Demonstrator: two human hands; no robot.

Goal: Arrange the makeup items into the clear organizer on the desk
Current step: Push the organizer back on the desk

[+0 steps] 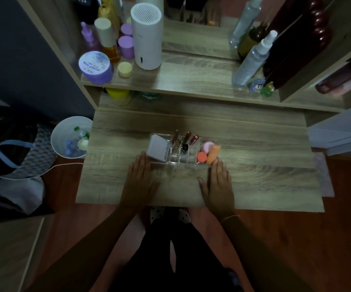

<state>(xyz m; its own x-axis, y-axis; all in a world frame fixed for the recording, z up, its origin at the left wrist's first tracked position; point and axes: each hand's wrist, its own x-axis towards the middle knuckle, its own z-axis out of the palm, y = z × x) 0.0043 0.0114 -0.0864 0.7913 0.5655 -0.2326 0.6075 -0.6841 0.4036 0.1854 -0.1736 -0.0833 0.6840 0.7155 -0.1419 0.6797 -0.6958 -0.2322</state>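
The organizer [182,151] sits mid-bench [254,175], holding a white box [158,149], tubes and orange items. Both hands, left [140,179] and right [220,183], lie flat and empty beside its front corners.

One clear organizer [191,164], three lip tubes [186,137], two hands [139,180].

Both palms are lying flat on the desk [254,175], the organizer [183,163] sitting just ahead between the left hand [139,182] and right hand [219,184], a box [158,149] leaning inside nearest the left fingertips.
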